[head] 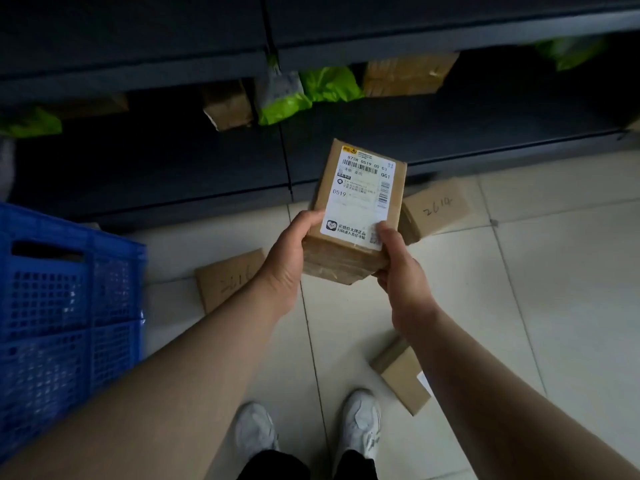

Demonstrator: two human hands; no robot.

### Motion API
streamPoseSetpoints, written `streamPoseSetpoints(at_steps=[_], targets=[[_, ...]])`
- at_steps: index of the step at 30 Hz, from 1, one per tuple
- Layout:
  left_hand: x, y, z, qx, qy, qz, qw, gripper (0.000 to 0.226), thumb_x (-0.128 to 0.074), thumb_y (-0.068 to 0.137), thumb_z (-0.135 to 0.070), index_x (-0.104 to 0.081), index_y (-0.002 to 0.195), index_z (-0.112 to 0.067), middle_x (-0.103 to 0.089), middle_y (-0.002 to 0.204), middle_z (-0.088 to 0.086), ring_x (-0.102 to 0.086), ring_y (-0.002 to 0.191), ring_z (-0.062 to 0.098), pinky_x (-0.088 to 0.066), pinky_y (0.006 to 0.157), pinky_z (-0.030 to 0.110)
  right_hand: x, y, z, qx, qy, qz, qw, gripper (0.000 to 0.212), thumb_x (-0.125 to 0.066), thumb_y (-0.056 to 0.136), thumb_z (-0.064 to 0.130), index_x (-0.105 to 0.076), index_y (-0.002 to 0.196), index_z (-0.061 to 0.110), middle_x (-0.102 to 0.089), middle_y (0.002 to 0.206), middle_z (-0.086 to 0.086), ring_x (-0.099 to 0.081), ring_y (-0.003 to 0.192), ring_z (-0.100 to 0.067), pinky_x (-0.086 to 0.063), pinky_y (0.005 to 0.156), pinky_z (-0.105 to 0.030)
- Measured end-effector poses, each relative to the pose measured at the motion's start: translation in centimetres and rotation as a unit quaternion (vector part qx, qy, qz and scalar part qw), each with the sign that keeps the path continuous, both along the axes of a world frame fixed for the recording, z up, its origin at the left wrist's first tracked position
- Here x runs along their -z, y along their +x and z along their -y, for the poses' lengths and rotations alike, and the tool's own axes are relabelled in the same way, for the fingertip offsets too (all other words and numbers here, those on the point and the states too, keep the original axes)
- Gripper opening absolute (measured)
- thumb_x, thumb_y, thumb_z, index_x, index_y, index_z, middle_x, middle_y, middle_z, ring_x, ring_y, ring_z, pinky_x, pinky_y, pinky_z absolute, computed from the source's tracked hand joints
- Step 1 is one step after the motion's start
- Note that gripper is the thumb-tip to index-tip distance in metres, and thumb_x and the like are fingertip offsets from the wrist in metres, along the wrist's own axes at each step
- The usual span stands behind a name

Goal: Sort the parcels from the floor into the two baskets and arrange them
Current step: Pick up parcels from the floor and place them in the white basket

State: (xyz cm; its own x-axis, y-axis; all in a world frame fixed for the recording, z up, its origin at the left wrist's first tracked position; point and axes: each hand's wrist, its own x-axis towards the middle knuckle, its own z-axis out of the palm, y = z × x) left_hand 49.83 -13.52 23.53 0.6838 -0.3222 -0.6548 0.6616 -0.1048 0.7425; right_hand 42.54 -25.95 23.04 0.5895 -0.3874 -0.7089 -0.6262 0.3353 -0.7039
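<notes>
I hold a brown cardboard parcel (356, 209) with a white shipping label facing up, above the tiled floor. My left hand (289, 252) grips its near left corner and my right hand (398, 268) grips its near right corner. Three more cardboard parcels lie on the floor: one marked 2614 (434, 207) just behind the held one, one flat parcel (225, 278) partly under my left forearm, and one (403, 375) by my right foot. A blue plastic basket (62, 306) stands at the left.
Dark metal shelving (415, 39) runs across the back, holding brown boxes (408, 74) and green mailer bags (329, 84). My white shoes (360, 427) stand on the pale floor tiles at the bottom.
</notes>
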Motion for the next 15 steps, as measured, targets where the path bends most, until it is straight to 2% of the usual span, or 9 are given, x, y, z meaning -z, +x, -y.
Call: streamPoseSetpoints(at_steps=[3,7,10,12,15], targets=[[-6.1,-0.4,-1.2,0.009,-0.012,0.018,1.000,0.032,-0.043,0.095,-0.040,-0.071,0.086,-0.029,-0.074,0.078,-0.013,-0.064,0.060,-0.006,-0.039,0.068,0.027,-6.2,0.1,-1.1,0.013,-0.007,0.004,1.000,0.033,-0.055,0.090,0.053,-0.072,0.088,0.025,-0.076,0.096,0.005,-0.066,0.086,-0.011,-0.045,0.078,-0.023],[-13.6,-1.4,-3.1,-0.005,-0.020,0.037,0.999,0.033,-0.044,0.095,-0.043,-0.073,0.088,-0.029,-0.075,0.082,-0.013,-0.066,0.065,-0.005,-0.043,0.066,0.024,-14.1,-0.3,-2.3,0.003,-0.027,-0.006,1.000,0.042,-0.056,0.083,0.065,-0.071,0.092,0.026,-0.075,0.101,0.001,-0.068,0.098,-0.020,-0.050,0.086,-0.029],[-19.8,-3.0,-4.4,-0.016,-0.034,0.058,0.998,0.032,-0.041,0.097,-0.042,-0.069,0.092,-0.028,-0.074,0.075,-0.016,-0.066,0.061,-0.007,-0.047,0.052,0.012,-20.0,-1.0,-3.2,-0.018,-0.031,0.006,0.999,0.044,-0.057,0.083,0.065,-0.071,0.096,0.026,-0.076,0.099,0.002,-0.068,0.098,-0.019,-0.050,0.090,-0.030],[-24.2,-4.3,-5.4,-0.032,-0.039,0.071,0.996,0.031,-0.041,0.097,-0.044,-0.068,0.094,-0.029,-0.073,0.073,-0.017,-0.066,0.059,-0.006,-0.044,0.045,0.007,-24.2,-1.6,-4.1,-0.032,-0.036,0.018,0.999,0.049,-0.057,0.082,0.068,-0.071,0.101,0.025,-0.076,0.098,0.003,-0.067,0.099,-0.018,-0.049,0.092,-0.032],[-31.3,-6.2,-7.2,-0.071,-0.031,0.105,0.991,0.035,-0.048,0.091,-0.054,-0.070,0.101,-0.030,-0.076,0.088,-0.010,-0.070,0.074,0.001,-0.050,0.058,0.014,-31.2,-2.6,-5.6,-0.063,-0.047,0.041,0.996,0.056,-0.054,0.083,0.069,-0.071,0.106,0.021,-0.076,0.098,0.001,-0.066,0.097,-0.018,-0.046,0.097,-0.034]])
